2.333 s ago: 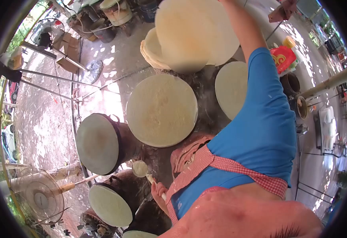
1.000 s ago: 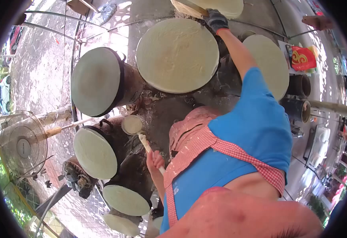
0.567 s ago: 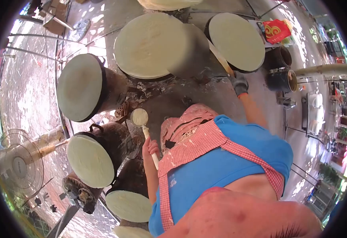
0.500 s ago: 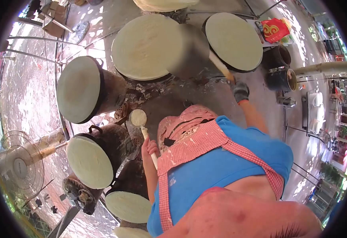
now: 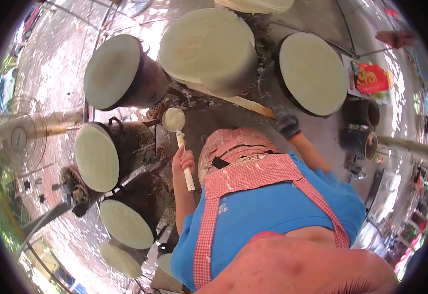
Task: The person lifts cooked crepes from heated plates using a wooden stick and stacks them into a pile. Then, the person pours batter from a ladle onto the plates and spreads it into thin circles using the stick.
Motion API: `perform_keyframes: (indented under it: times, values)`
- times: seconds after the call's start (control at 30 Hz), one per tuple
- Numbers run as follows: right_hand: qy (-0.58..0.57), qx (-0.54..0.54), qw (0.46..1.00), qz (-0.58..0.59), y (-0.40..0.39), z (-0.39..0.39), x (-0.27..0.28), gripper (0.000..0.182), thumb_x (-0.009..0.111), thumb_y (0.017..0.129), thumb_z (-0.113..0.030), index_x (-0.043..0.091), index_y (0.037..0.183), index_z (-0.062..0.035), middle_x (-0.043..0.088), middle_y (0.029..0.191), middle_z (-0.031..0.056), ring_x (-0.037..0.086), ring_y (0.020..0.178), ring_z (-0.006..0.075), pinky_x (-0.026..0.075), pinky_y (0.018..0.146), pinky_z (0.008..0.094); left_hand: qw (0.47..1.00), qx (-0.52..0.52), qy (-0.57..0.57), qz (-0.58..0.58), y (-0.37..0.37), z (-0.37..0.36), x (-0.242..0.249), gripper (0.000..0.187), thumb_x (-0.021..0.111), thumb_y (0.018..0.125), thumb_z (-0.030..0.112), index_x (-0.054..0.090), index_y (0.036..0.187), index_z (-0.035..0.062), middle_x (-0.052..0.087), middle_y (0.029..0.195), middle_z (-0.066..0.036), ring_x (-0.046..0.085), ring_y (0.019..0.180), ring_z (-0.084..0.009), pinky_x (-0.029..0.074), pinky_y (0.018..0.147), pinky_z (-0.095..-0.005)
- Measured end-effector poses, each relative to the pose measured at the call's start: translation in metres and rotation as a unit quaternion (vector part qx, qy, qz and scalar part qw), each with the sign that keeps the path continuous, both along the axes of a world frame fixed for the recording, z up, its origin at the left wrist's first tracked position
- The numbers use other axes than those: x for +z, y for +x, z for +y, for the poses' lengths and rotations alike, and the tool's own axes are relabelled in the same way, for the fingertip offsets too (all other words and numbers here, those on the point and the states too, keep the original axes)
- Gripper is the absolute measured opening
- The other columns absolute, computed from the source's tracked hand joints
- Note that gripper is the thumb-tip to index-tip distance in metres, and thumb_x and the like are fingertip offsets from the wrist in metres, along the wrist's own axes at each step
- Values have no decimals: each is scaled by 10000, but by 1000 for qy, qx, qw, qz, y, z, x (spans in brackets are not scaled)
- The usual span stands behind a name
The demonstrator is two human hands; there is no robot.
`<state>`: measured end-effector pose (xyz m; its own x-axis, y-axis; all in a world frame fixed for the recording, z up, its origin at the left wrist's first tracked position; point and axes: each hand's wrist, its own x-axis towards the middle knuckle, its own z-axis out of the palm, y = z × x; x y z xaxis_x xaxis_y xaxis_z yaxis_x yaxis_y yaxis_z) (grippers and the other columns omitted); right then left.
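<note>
In the head view, my bare left grip (image 5: pixel 186 159) is clenched around the white handle of a ladle (image 5: pixel 174 119), its bowl holding something pale, above the floor, apart from the round tops. My right grip (image 5: pixel 287 125), in a dark glove, is closed on the brownish end of a long flat stick (image 5: pixel 241 103). The stick slants to the near edge of the large pale round top (image 5: pixel 202 41); I can't tell whether they touch. Right of that top's right edge sits another round top (image 5: pixel 313 73), with a red packet (image 5: pixel 372 78) farther right.
</note>
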<state>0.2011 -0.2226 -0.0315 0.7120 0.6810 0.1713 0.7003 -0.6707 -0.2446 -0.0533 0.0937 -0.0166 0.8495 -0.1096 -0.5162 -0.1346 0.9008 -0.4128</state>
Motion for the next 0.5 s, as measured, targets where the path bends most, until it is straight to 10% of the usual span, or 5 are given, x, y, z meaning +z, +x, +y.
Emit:
perform_keyframes:
  times: [0.13,0.3,0.5]
  values:
    - [-181,82,970,143,37,105,15,447,561,657,-200,517,1091,-104,583,957,152,575,841,281,427,726,373,999,35,6,22,-28,-15,5,286,355,912,209,469,1111,38,298,563,3,310,400,-64,284,324,-198]
    - [-11,186,980,-66,48,238,-38,374,567,662,-230,511,1013,-115,561,910,139,581,734,287,423,575,429,996,81,-21,37,-59,-12,-2,274,354,909,198,480,1086,30,307,561,1,320,407,-65,284,325,-194]
    - [-208,292,932,-45,74,313,1,220,515,675,-137,570,868,-48,587,780,126,596,684,284,447,595,407,995,95,-31,20,-82,17,-3,275,359,907,209,524,1043,35,301,549,5,312,411,-65,274,341,-196]
